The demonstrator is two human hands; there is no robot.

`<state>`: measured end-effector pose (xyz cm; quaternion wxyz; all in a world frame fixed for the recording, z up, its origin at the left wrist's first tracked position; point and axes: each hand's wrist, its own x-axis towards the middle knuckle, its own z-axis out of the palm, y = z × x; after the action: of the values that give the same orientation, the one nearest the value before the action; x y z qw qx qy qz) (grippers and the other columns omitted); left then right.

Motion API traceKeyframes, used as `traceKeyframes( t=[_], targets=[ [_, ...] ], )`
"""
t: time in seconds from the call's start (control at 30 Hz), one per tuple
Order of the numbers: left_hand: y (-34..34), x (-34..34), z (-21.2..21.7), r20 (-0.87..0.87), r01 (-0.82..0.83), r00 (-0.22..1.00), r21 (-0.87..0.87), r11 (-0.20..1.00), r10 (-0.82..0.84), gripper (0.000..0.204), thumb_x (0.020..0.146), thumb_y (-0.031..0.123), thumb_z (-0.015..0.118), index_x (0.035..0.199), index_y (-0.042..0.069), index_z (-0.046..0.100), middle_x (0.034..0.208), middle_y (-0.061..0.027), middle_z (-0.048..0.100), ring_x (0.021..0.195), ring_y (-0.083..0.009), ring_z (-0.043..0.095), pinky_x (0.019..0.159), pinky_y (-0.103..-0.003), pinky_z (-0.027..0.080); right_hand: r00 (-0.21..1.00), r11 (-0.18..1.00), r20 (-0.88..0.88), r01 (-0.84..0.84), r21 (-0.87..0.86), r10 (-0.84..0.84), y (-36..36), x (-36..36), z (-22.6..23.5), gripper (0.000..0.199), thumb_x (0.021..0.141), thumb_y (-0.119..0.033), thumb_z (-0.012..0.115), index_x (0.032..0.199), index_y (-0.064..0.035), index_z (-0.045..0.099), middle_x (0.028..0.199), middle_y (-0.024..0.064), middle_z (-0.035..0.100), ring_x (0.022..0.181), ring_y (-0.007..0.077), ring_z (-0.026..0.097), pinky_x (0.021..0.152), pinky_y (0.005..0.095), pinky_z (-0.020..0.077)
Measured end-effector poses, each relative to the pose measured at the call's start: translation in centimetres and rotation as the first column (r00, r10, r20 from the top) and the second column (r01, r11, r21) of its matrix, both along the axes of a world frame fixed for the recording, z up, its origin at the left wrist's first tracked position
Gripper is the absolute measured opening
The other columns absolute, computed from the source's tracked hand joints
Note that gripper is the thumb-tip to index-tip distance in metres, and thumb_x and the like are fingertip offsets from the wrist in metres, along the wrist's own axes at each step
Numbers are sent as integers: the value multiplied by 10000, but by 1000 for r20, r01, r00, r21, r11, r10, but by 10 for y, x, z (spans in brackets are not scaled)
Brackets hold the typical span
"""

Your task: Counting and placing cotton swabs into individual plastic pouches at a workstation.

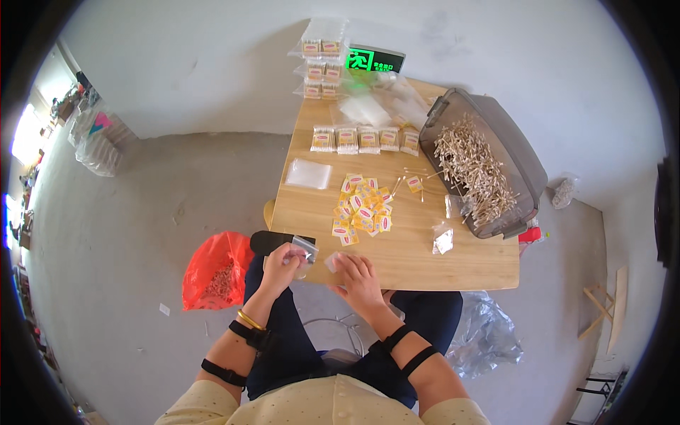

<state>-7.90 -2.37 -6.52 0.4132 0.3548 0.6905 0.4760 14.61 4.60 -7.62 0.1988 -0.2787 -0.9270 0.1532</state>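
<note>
At the table's near edge, my left hand (280, 265) is closed on a small clear zip bag (307, 248), pinching it between thumb and fingers. My right hand (360, 280) is just to the right, its fingers closed on a small whitish card (331, 263) at the wood surface. Just beyond lies a loose pile of small yellow-and-white printed cards (365, 209). A stack of clear flat bags (308, 174) rests to the pile's left. One card (414, 184) lies apart, with a few loose cotton swabs (396, 185) around it.
On the right, a tilted grey plastic bin (520, 134) holds many cotton swabs (473, 166). Filled swab packs (368, 140) line the table's far part, with stacked bagged packs (322, 69) behind. A red bag (212, 273) stands left on the floor. A lit green sign (375, 59) leans behind.
</note>
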Motion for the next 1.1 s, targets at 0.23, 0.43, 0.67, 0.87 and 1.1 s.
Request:
traceKeyframes(
  t=[0.23, 0.43, 0.67, 0.87, 1.1],
  targets=[
    [4, 10, 14, 13, 48, 999, 21, 999, -49, 174, 886, -43, 503, 1003, -20, 629, 951, -83, 688, 886, -152, 685, 763, -278, 541, 971, 975, -117, -200, 97, 210, -2, 16, -19, 310, 792, -135, 681, 1090, -49, 666, 1146, 57, 645, 1087, 221, 599, 922, 382, 489],
    [7, 5, 10, 67, 25, 997, 49, 998, -29, 189, 880, -53, 503, 1005, -2, 636, 915, -70, 681, 867, -140, 669, 761, -269, 527, 816, 793, -333, 228, -565, -472, 40, -9, -4, 290, 833, -106, 708, 1109, -42, 644, 1143, 117, 637, 1056, 291, 600, 857, 398, 501],
    [15, 19, 10, 29, 295, 955, -21, 955, -295, 339, 827, -70, 469, 1127, 10, 606, 879, -44, 666, 806, -124, 643, 717, -295, 516, 655, 709, -335, 703, -61, -678, 125, 75, 25, 431, 790, -134, 739, 1196, -104, 600, 1185, 135, 584, 1163, 337, 488, 1013, 469, 362],
    [74, 49, 8, -424, 388, 777, -259, 885, -465, 476, 864, 75, 512, 1332, 153, 553, 817, -143, 663, 749, -287, 671, 683, -391, 519, 514, 512, -75, 808, -292, -854, 146, 175, -23, 494, 724, -272, 761, 1176, -123, 630, 1178, 102, 610, 1202, 349, 454, 1011, 478, 370],
    [114, 57, 34, -312, 318, 905, 41, 947, -291, 414, 862, 33, 474, 1260, 83, 575, 802, -130, 678, 720, -275, 674, 674, -376, 527, 629, 535, -128, 516, -669, -767, 143, 168, -30, 246, 840, -187, 723, 1021, -30, 663, 878, 77, 696, 887, 219, 620, 872, 352, 471]
  ],
)
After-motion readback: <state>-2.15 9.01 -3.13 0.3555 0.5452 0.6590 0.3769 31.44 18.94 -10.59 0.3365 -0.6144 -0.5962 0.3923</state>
